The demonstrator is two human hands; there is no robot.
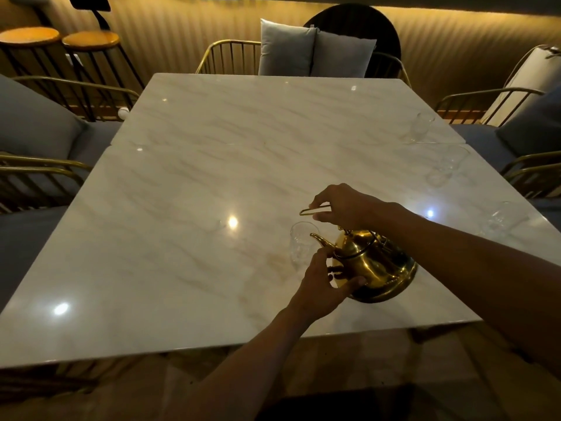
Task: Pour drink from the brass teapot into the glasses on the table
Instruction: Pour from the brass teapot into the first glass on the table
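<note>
The brass teapot [376, 265] hangs tilted over the marble table [212, 165], its spout aimed left at the rim of a clear glass [300, 244] standing close by. My right hand [343, 208] grips the teapot's thin wire handle from above. My left hand [321, 284] rests against the pot's front and underside, thumb near the spout base. Three more clear glasses stand along the right edge of the table: one far [420, 127], one in the middle [446, 168], one near [501, 218]. No stream of drink is visible.
Gold wire chairs with grey cushions surround the table: two at the left [39, 129], one at the far side [315, 50], others at the right [522, 126]. Two round wooden stools [60, 41] stand at the back left. The table's near edge lies just before my arms.
</note>
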